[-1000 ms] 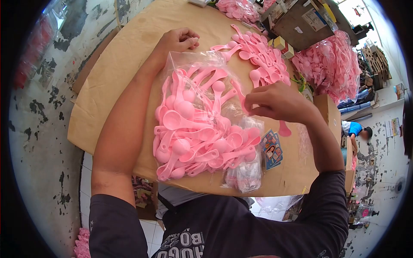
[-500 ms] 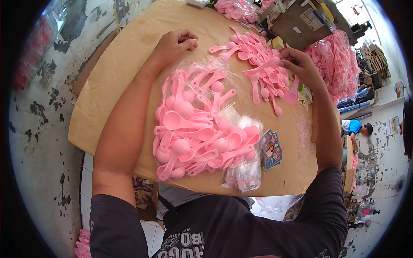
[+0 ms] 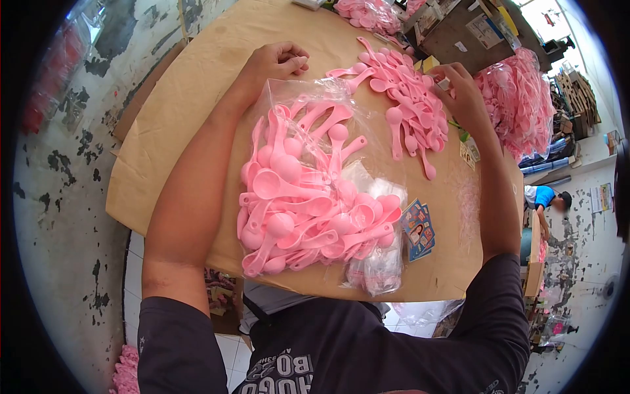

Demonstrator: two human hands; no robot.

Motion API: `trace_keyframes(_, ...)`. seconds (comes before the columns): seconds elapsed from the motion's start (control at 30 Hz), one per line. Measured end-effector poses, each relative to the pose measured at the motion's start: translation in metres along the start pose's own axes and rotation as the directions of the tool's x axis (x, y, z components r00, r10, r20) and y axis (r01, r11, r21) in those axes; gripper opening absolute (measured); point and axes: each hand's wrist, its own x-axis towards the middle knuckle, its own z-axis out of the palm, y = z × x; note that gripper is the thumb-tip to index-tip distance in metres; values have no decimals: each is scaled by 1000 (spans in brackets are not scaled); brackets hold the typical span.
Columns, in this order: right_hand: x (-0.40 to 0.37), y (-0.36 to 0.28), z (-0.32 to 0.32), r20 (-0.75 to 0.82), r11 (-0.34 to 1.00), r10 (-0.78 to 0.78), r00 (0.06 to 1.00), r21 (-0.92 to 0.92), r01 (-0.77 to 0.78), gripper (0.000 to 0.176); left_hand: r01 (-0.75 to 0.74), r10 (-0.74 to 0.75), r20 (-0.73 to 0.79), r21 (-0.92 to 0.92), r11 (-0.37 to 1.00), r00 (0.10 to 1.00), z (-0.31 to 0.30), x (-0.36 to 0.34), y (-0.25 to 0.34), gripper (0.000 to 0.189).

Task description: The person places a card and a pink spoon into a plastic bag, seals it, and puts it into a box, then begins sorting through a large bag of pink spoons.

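Note:
My left hand (image 3: 281, 62) rests at the far side of the brown-covered table (image 3: 177, 105), fingers curled in, with nothing visible in them. My right hand (image 3: 457, 92) is at the right edge of a loose pile of pink measuring spoons (image 3: 410, 95). Its thumb and index finger stand apart, and no spoon shows between them. Closer to my body lies a clear plastic bag (image 3: 266, 98) with many pink measuring spoons (image 3: 289, 190) in it, some having round scoops. Folded clear bags (image 3: 377, 272) lie at its right, beside several blue printed cards (image 3: 418, 230).
Bagged pink spoons (image 3: 515, 98) stand beyond my right hand, and another bag of pink pieces (image 3: 371, 16) lies at the far edge. A brown cabinet (image 3: 469, 39) borders the table. A person in a blue shirt (image 3: 543, 196) bends over a table at the right.
My right hand has released the pink spoons it held and shifted slightly right. One spoon now lies at the pile's near left. The left hand stays curled in nearly the same place.

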Motion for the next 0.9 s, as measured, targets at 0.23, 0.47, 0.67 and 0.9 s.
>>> trace_keyframes(0.23,-18,-117,26,162,854,-482,861,304,422,27,14,-14,2,23,1000,1000,0,3,0,28)
trace_keyframes(0.47,-30,-135,77,365,752,-643,673,133,646,33,5,-4,-19,52,999,1000,2,-6,10,28)
trace_keyframes(0.67,-28,-128,65,326,828,-560,761,237,508,30,-3,4,-10,59,998,1000,0,-4,8,28)
trace_keyframes(0.9,-21,-111,28,365,615,-228,903,773,-158,19,24,-24,-3,63,998,1000,-2,-1,6,27)
